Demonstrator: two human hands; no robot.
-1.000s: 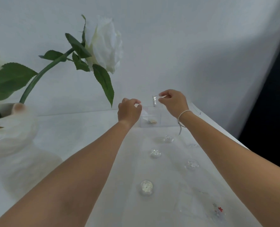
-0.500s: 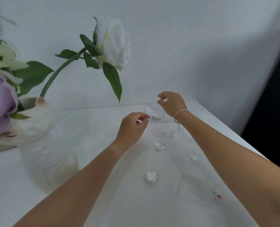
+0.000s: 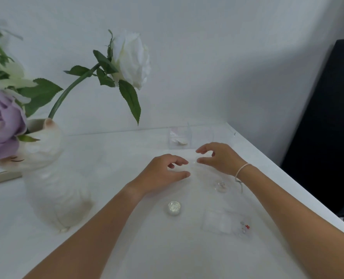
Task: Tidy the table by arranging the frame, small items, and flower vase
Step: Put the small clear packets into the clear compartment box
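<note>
Head view is showing a white surface (image 3: 114, 248) against a pale wall, read here from left to right. At the far left edge a pale frame (image 3: 0, 176) is lying flat, only partly in shot. Just beside it a white cat-shaped flower vase (image 3: 54, 190) is standing upright, carrying a purple bloom (image 3: 2, 121) and a white rose (image 3: 132, 59) whose stem is leaning out to the right.

Nearer the middle, the left hand (image 3: 163, 174) is hovering low over the surface with its fingers loosely curled and thumb apart, gripping nothing that can be made out. In front of it, closer to the camera, a small round glittery pot (image 3: 174, 208) is sitting on the surface. Farther back, near the wall, a clear box (image 3: 180, 137) is standing with a small pale item inside.

The right hand (image 3: 217, 158) is facing the left one, fingertips almost meeting it, fingers bent and parted; whether anything tiny is lying between the two hands is too blurred to tell. A thin white bracelet (image 3: 242, 171) is circling the right wrist. Just below that wrist another small clear pot (image 3: 220, 185) is resting, and nearer the camera a flat transparent packet (image 3: 227, 225) with a tiny red mark is lying. At the far right a dark panel (image 3: 328, 121) is standing beyond the surface's edge.
</note>
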